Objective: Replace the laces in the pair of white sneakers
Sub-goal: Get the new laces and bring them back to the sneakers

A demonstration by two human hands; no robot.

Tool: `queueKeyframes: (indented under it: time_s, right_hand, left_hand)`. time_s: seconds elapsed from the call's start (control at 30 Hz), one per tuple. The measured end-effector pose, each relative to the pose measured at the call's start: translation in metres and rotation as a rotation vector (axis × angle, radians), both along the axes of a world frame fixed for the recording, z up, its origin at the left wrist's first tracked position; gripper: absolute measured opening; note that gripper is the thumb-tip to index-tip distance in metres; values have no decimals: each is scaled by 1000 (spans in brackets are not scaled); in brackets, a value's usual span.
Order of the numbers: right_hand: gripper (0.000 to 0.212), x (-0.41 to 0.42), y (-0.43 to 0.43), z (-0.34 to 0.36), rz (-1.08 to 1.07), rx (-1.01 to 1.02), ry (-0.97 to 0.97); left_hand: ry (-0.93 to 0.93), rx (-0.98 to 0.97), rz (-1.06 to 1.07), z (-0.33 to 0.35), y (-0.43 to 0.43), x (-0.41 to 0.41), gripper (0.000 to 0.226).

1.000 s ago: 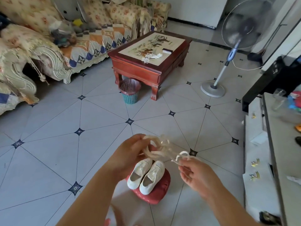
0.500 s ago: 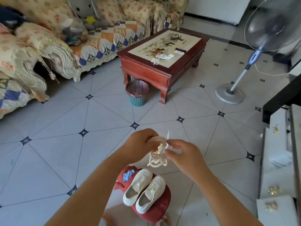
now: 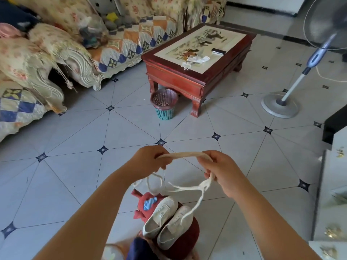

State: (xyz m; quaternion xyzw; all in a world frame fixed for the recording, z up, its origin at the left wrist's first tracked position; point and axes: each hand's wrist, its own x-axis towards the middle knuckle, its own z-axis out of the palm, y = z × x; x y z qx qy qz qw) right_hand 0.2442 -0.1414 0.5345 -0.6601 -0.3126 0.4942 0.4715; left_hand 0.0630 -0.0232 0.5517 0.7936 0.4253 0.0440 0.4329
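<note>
In a tiled living room flanked by a patterned sofa (image 3: 131, 34) and a red wooden surface (image 3: 174, 79), the pair of white sneakers (image 3: 165, 220) sits on a red stool (image 3: 187, 241) below a person's left hand (image 3: 150, 158) and right hand (image 3: 223, 169), each pinching a bunch of cream laces (image 3: 184, 154) stretched between them; the dangling, tangled ends could knot tighter if pulled.

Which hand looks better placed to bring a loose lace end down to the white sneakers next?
Probably the right hand: the longest loose end of the cream shoelaces hangs from it over the white canvas sneakers. The left hand grips shorter ends.
</note>
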Motion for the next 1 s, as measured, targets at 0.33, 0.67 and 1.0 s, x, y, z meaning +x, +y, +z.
queueKeyframes:
  time_s: [0.33,0.67,1.0]
  right_hand:
    - [16,13,33,-15,-279,-26,174]
    - [8,-46,110,-94,-573,-233,219]
    - [12,-81,130,-251,-611,-354,289]
  left_hand:
    - [37,-57,6,-33,68,-11,12]
    - [69,-284,-144,-130,172,-12,3]
    - [143,-422,-124,-298,196,-13,14]
